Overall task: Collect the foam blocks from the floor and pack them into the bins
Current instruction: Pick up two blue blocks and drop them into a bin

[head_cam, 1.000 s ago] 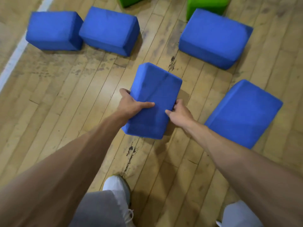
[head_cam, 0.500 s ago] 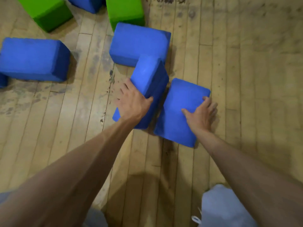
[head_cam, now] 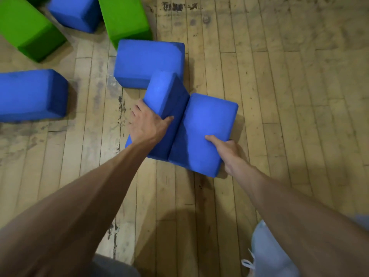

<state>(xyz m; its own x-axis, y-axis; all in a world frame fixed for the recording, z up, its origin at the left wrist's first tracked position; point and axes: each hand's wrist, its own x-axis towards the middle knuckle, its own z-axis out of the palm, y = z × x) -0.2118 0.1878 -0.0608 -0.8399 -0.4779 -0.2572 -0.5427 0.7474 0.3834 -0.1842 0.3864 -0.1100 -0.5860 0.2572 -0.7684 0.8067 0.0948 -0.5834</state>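
Note:
Two blue foam blocks are side by side at the centre of the wooden floor. My left hand [head_cam: 146,124] grips the left blue block [head_cam: 166,100], which stands tilted on its edge, thumb on its right face. My right hand [head_cam: 226,149] grips the right blue block [head_cam: 203,128] at its near right edge, thumb on top, fingers hidden down its side. The two blocks touch along one side. No bin is in view.
Another blue block [head_cam: 147,60] lies just behind the held pair. A blue block [head_cam: 30,94] lies at the left edge, another blue block [head_cam: 75,13] at the top. Two green blocks [head_cam: 26,29] [head_cam: 125,19] lie at the top left. My shoes [head_cam: 269,252] show at the bottom.
My left hand has carried its block rightward beside a second block. My right hand has let go of the first block, laid itself flat on the second, then closed round its edge.

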